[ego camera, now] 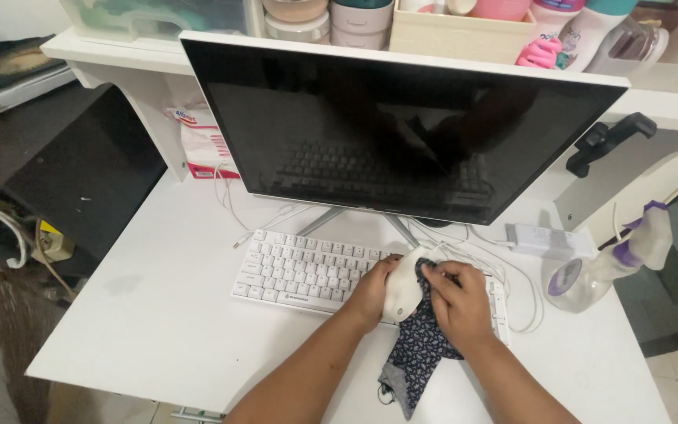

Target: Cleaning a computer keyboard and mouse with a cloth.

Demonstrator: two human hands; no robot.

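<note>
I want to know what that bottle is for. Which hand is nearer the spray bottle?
Right. The right hand, pressing a dark patterned cloth, is closer to the spray bottle; the left hand, holding a white mouse, is farther.

White mouse (403, 289) against a dark navy cloth (421, 349), and that cloth carries a fine pale speckled print, grey along its lower edge. White keyboard (300, 271) with white keys, white desk (158, 314) under it all. The monitor (402, 129) shows a black, glossy screen in a white frame. To one side, a clear spray bottle (610, 263) with a purple nozzle. Up on the white shelf (119, 51), a cream box (461, 35) and a bright pink clip (539, 53). A black speaker (80, 173) stands at the far edge.
</note>
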